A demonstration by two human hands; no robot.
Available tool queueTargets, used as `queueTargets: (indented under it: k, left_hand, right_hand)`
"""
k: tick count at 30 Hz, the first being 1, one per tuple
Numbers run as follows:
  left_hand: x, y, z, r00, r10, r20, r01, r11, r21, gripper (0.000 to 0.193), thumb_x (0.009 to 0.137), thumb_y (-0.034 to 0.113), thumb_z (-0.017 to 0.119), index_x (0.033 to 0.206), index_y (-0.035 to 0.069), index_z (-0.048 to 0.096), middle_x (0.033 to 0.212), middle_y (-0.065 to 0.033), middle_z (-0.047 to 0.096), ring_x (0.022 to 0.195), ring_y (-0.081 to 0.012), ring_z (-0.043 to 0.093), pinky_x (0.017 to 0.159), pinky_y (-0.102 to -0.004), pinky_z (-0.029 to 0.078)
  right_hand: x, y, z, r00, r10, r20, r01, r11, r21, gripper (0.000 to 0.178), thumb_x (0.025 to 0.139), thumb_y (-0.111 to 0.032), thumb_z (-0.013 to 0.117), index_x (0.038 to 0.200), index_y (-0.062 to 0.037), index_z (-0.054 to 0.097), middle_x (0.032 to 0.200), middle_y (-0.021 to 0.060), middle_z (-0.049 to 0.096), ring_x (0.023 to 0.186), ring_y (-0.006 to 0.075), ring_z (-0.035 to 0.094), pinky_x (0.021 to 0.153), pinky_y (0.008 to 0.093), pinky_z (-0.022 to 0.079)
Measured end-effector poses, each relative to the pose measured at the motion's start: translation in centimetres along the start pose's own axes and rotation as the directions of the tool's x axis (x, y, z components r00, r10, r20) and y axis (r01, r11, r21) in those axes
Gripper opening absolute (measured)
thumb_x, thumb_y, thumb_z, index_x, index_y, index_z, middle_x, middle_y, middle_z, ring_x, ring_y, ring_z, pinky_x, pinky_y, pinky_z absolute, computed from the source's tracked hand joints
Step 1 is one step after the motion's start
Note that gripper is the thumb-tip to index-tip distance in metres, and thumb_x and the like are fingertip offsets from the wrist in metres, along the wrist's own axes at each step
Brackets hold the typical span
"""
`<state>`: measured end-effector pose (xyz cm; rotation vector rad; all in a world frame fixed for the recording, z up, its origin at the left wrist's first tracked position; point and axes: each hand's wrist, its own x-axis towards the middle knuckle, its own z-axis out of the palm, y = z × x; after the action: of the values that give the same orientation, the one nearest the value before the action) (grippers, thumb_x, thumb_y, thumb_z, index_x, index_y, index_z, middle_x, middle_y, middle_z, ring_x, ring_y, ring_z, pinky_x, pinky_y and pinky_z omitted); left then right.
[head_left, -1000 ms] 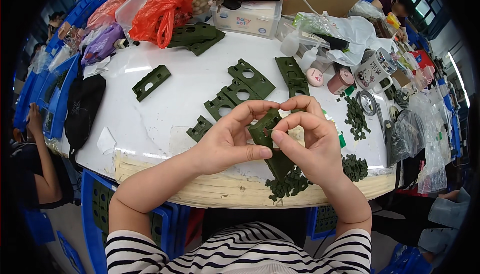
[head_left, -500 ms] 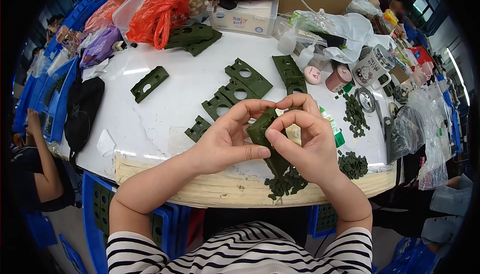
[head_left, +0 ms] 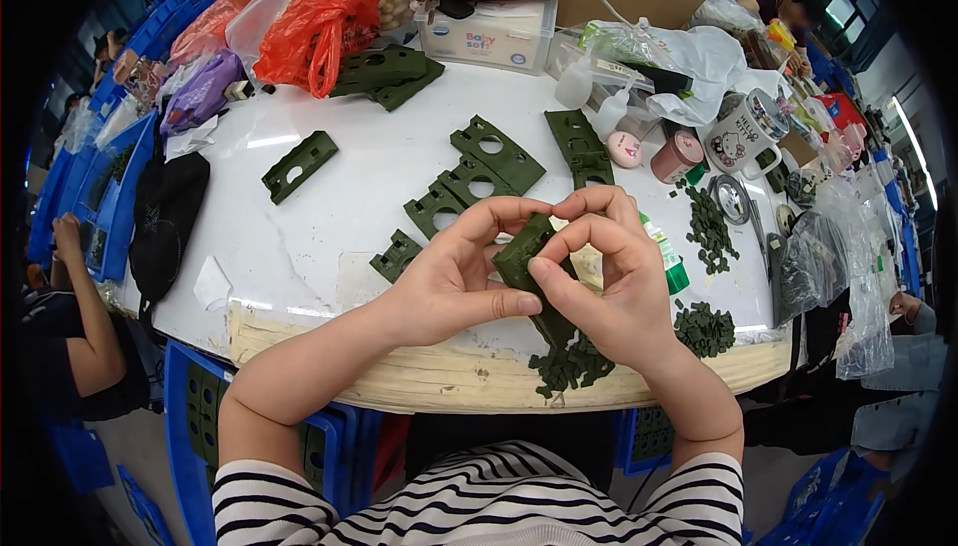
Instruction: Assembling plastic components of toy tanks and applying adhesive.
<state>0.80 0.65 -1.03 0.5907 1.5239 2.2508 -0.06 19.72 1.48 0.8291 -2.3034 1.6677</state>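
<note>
Near the table's front edge, my left hand [head_left: 444, 276] is closed around a dark green molded plastic part [head_left: 516, 259], tilted, with its lower end over a pile of small dark green chips [head_left: 571, 366]. My right hand [head_left: 624, 291] presses thumb and forefinger against the same part from the right. Whether a tiny chip sits between those fingertips is hidden. Beyond my hands lie several similar green parts with round holes [head_left: 467, 182], another part [head_left: 581, 147] farther right, and a single one [head_left: 299, 167] at the left. A white-and-green bottle [head_left: 673, 269] lies just right of my right hand.
More chips lie in a pile [head_left: 705, 330] and a spread [head_left: 711, 230] at the right. Beyond them are a mug [head_left: 743, 137], a pink can [head_left: 677, 157] and squeeze bottles [head_left: 611, 110]. Red bags [head_left: 319, 27] and a clear box [head_left: 489, 37] line the back. A person sits at left.
My hands and the held part have hardly moved. At the far right, another person's hand has come into view.
</note>
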Motion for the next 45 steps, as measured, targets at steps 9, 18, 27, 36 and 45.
queueTargets:
  k: [9, 18, 27, 36, 45]
  left_hand:
    - [0.1, 0.0, 0.1, 1.0, 0.003, 0.0, -0.003, 1.0, 0.015, 0.073, 0.077, -0.003, 0.073, 0.139, 0.005, 0.036, 0.14, -0.0088, 0.039, 0.13, -0.0196, 0.038, 0.103, -0.0347, 0.042]
    - [-0.1, -0.1, -0.5, 0.998, -0.019, 0.056, 0.021, 0.999, -0.045, 0.076, 0.078, 0.004, 0.076, 0.142, 0.005, 0.033, 0.137, -0.0114, 0.041, 0.127, -0.0216, 0.045, 0.103, -0.0366, 0.043]
    - [-0.2, 1.2, 0.5, 0.984, -0.145, 0.101, 0.158, 0.979, -0.128, 0.091, 0.08, 0.036, 0.076, 0.148, 0.004, 0.024, 0.128, -0.0128, 0.053, 0.117, -0.0315, 0.057, 0.094, -0.0391, 0.05]
    - [-0.4, 0.6, 0.3, 0.983, -0.166, 0.083, 0.184, 0.933, -0.31, 0.067, 0.095, 0.05, 0.051, 0.141, 0.005, 0.031, 0.125, -0.0207, 0.053, 0.104, -0.0275, 0.061, 0.093, -0.0462, 0.051]
    - [-0.1, 0.3, -1.2, 0.988, -0.134, -0.08, 0.083, 0.885, -0.458, 0.036, 0.101, 0.047, 0.034, 0.128, 0.024, 0.04, 0.13, -0.0228, 0.05, 0.109, -0.0309, 0.059, 0.084, -0.0417, 0.057]
  right_hand:
    - [0.1, 0.0, -0.1, 1.0, -0.003, 0.006, 0.003, 1.0, 0.014, 0.012, 0.072, -0.01, 0.075, 0.076, -0.0067, 0.065, 0.1, 0.0074, 0.053, 0.097, 0.0206, 0.048, 0.083, 0.0317, 0.04]
    - [0.1, -0.2, -0.2, 0.999, -0.03, 0.015, 0.029, 0.999, 0.033, 0.012, 0.075, -0.01, 0.073, 0.079, -0.0056, 0.063, 0.099, 0.0083, 0.052, 0.098, 0.0213, 0.048, 0.084, 0.0328, 0.04]
    - [1.0, -2.1, -4.9, 0.993, -0.078, -0.093, 0.097, 0.97, 0.223, 0.007, 0.087, -0.003, 0.063, 0.088, 0.0005, 0.057, 0.089, 0.004, 0.057, 0.086, 0.0117, 0.052, 0.08, 0.0256, 0.041]
    - [-6.7, 0.8, -14.5, 0.914, 0.406, 0.006, -0.326, 0.744, -0.583, 0.008, 0.076, -0.006, 0.072, 0.079, -0.0015, 0.066, 0.069, 0.0081, 0.064, 0.069, 0.0225, 0.059, 0.068, 0.0335, 0.047]
    - [-7.2, 3.6, -13.9, 0.875, 0.484, 0.022, -0.348, 0.658, -0.668, 0.007, 0.076, -0.007, 0.072, 0.075, -0.0027, 0.066, 0.068, 0.0084, 0.064, 0.075, 0.0272, 0.056, 0.075, 0.038, 0.045]
